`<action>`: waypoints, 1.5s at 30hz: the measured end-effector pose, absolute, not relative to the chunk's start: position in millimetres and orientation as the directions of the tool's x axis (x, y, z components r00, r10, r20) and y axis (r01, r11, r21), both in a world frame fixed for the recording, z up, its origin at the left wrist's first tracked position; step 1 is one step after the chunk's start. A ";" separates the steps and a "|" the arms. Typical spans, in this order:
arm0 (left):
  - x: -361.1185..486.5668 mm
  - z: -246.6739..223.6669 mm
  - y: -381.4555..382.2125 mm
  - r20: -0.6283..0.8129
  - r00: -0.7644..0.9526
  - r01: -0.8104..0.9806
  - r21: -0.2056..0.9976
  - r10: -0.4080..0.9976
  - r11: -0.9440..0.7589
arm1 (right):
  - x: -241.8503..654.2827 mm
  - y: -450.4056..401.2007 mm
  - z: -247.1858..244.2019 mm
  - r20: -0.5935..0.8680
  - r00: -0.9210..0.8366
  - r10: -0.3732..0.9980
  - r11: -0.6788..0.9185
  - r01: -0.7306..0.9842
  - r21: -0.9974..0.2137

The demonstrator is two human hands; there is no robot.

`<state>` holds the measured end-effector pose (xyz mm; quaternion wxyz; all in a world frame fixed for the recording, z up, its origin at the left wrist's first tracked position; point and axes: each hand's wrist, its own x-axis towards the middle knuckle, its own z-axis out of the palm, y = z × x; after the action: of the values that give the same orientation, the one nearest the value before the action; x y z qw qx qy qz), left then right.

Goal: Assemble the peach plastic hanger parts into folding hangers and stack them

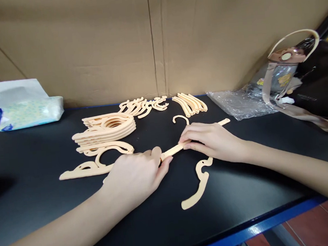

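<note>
My left hand (136,172) is closed round one end of a cream plastic hanger piece (174,150), its thumb pressing near the joint. A cream hanger arm (78,172) sticks out to the left behind that hand. With its fingers pinched on the other end of the same piece, my right hand (212,137) rests just above the table. A cream hook (181,117) shows beyond the right fingers, and a straight tip (224,121) shows behind the hand. Below it lies a curved arm (198,191); whether these join under my palm is hidden.
Folded hangers (104,134) are stacked at left. Behind lie loose hooks (145,106) and curved arms (190,104). A tissue pack (32,108) stands far left; clear plastic wrap (234,102), a strapped bottle (281,77) and a black bag (322,80) are at right. Cardboard (101,44) walls the back.
</note>
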<state>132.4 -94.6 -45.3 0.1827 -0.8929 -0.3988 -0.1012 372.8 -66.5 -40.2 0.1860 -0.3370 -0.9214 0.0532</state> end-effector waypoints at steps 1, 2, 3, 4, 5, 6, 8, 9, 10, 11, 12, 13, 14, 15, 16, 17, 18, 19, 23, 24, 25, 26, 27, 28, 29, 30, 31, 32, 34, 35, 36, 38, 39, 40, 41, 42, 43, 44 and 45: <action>132.4 -45.7 -94.5 0.349 0.665 0.745 -0.247 0.660 -0.620 | 372.9 -66.5 -40.1 0.308 -0.704 0.640 0.768 0.599 -0.225; 132.4 -46.2 -94.3 0.372 0.669 0.740 -0.248 0.644 -0.626 | 373.1 -66.6 -40.0 0.308 -0.705 0.639 0.769 0.597 -0.228; 132.5 -46.7 -94.3 0.393 0.673 0.734 -0.249 0.627 -0.632 | 373.5 -66.6 -39.7 0.306 -0.706 0.639 0.769 0.595 -0.233; 132.6 -47.0 -94.4 0.413 0.678 0.726 -0.251 0.608 -0.640 | 374.1 -66.5 -39.4 0.302 -0.707 0.639 0.769 0.592 -0.242; 132.7 -47.1 -94.8 0.429 0.687 0.715 -0.252 0.587 -0.652 | 374.9 -66.3 -39.1 0.299 -0.709 0.639 0.769 0.586 -0.253; 132.9 -47.1 -95.4 0.443 0.697 0.700 -0.252 0.563 -0.668 | 375.8 -66.0 -38.6 0.293 -0.713 0.637 0.771 0.579 -0.266; 133.3 -46.4 -97.6 0.456 0.731 0.653 -0.248 0.508 -0.716 | 378.1 -64.7 -37.5 0.280 -0.726 0.628 0.776 0.559 -0.292; 133.5 -45.9 -99.1 0.453 0.752 0.620 -0.243 0.478 -0.746 | 379.3 -63.8 -36.7 0.273 -0.735 0.620 0.781 0.546 -0.305; 133.7 -45.3 -100.5 0.448 0.775 0.584 -0.236 0.447 -0.777 | 380.4 -62.9 -35.7 0.264 -0.745 0.612 0.785 0.532 -0.319; 133.9 -44.7 -101.8 0.443 0.794 0.547 -0.224 0.416 -0.807 | 381.5 -62.0 -34.5 0.250 -0.755 0.606 0.786 0.520 -0.334; 134.1 -44.1 -102.8 0.435 0.812 0.512 -0.209 0.389 -0.833 | 382.5 -61.3 -33.0 0.234 -0.764 0.602 0.785 0.511 -0.351; 134.3 -43.6 -103.5 0.431 0.826 0.478 -0.195 0.363 -0.856 | 383.4 -60.9 -31.3 0.215 -0.770 0.600 0.781 0.506 -0.366; 134.4 -43.0 -103.8 0.432 0.836 0.445 -0.175 0.337 -0.878 | 384.0 -60.7 -29.4 0.194 -0.775 0.602 0.774 0.506 -0.380; 134.4 -42.4 -103.8 0.428 0.847 0.411 -0.148 0.316 -0.900 | 384.5 -60.8 -27.3 0.172 -0.778 0.604 0.766 0.509 -0.392; 134.3 -41.9 -103.4 0.413 0.858 0.382 -0.113 0.306 -0.917 | 384.9 -61.0 -25.3 0.150 -0.781 0.607 0.758 0.512 -0.404; 134.0 -41.5 -102.9 0.396 0.868 0.355 -0.074 0.299 -0.932 | 385.1 -61.2 -23.4 0.131 -0.782 0.609 0.750 0.514 -0.416; 133.6 -41.2 -102.2 0.381 0.875 0.335 -0.033 0.298 -0.942 | 385.3 -61.4 -21.8 0.116 -0.785 0.609 0.744 0.514 -0.428; 133.0 -41.2 -101.5 0.363 0.881 0.324 0.006 0.304 -0.946 | 385.4 -61.4 -20.5 0.103 -0.789 0.606 0.740 0.511 -0.438; 130.9 -44.0 -98.8 0.341 0.877 0.324 0.097 0.338 -0.941 | 386.5 -58.6 -18.8 0.084 -0.804 0.588 0.731 0.485 -0.480; 130.6 -45.2 -98.2 0.342 0.873 0.331 0.108 0.348 -0.937 | 387.1 -57.4 -19.1 0.084 -0.806 0.587 0.729 0.480 -0.488; 130.3 -46.4 -97.7 0.348 0.868 0.338 0.112 0.356 -0.934 | 387.7 -56.0 -19.5 0.085 -0.806 0.586 0.726 0.476 -0.496; 130.1 -47.5 -97.1 0.355 0.860 0.351 0.109 0.367 -0.930 | 388.4 -54.6 -20.1 0.086 -0.806 0.586 0.723 0.472 -0.505; 129.9 -48.5 -96.5 0.356 0.852 0.372 0.105 0.385 -0.922 | 389.3 -53.2 -20.7 0.091 -0.806 0.584 0.720 0.463 -0.517; 129.7 -49.3 -95.9 0.354 0.842 0.396 0.105 0.406 -0.912 | 390.1 -51.9 -21.4 0.099 -0.807 0.582 0.716 0.451 -0.532; 129.3 -49.9 -95.4 0.350 0.832 0.419 0.112 0.430 -0.901 | 390.9 -50.6 -22.2 0.113 -0.807 0.579 0.713 0.434 -0.550; 129.0 -50.2 -94.9 0.344 0.822 0.439 0.124 0.454 -0.890 | 391.6 -49.5 -23.1 0.132 -0.805 0.578 0.710 0.417 -0.567; 128.7 -50.2 -94.5 0.331 0.814 0.459 0.138 0.478 -0.878 | 392.1 -48.7 -24.2 0.151 -0.800 0.580 0.708 0.404 -0.579; 128.5 -49.9 -94.3 0.321 0.805 0.475 0.155 0.499 -0.866 | 392.4 -48.0 -25.5 0.169 -0.793 0.586 0.708 0.399 -0.583; 128.7 -48.7 -94.4 0.301 0.784 0.510 0.186 0.543 -0.840 | 392.0 -47.7 -28.7 0.194 -0.773 0.604 0.708 0.408 -0.577; 129.0 -48.0 -94.5 0.295 0.770 0.530 0.199 0.566 -0.825 | 391.3 -48.0 -30.7 0.205 -0.762 0.614 0.707 0.416 -0.572; 129.4 -47.4 -94.7 0.292 0.756 0.548 0.207 0.586 -0.811 | 390.5 -48.6 -32.9 0.220 -0.751 0.622 0.708 0.420 -0.567; 130.5 -46.6 -94.8 0.288 0.739 0.576 0.201 0.610 -0.793 | 388.4 -50.3 -37.2 0.269 -0.727 0.631 0.721 0.423 -0.549; 130.9 -46.5 -94.8 0.288 0.736 0.584 0.189 0.613 -0.790 | 387.4 -51.2 -39.0 0.301 -0.714 0.632 0.736 0.431 -0.523; 131.2 -46.6 -94.7 0.288 0.736 0.588 0.177 0.613 -0.789 | 386.6 -52.0 -40.4 0.334 -0.701 0.631 0.754 0.451 -0.478; 131.3 -46.8 -94.5 0.287 0.737 0.590 0.166 0.612 -0.790 | 386.0 -52.7 -41.3 0.362 -0.687 0.630 0.769 0.486 -0.416; 131.2 -47.1 -94.2 0.287 0.738 0.592 0.159 0.611 -0.790 | 385.8 -53.1 -41.6 0.381 -0.673 0.634 0.773 0.532 -0.345; 130.9 -47.6 -93.9 0.288 0.739 0.592 0.154 0.609 -0.791 | 385.8 -53.3 -41.3 0.388 -0.658 0.646 0.762 0.584 -0.278; 130.4 -48.1 -93.5 0.290 0.740 0.591 0.148 0.606 -0.793 | 386.0 -53.3 -40.6 0.382 -0.642 0.664 0.741 0.632 -0.226; 129.8 -48.7 -92.9 0.296 0.740 0.592 0.142 0.604 -0.794 | 386.5 -53.0 -39.6 0.364 -0.627 0.689 0.714 0.672 -0.197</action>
<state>129.8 -92.9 -48.7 -0.0193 -0.9324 -0.3206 -0.1656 386.5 -53.0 -39.6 0.2105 -0.3773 -0.9016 0.0209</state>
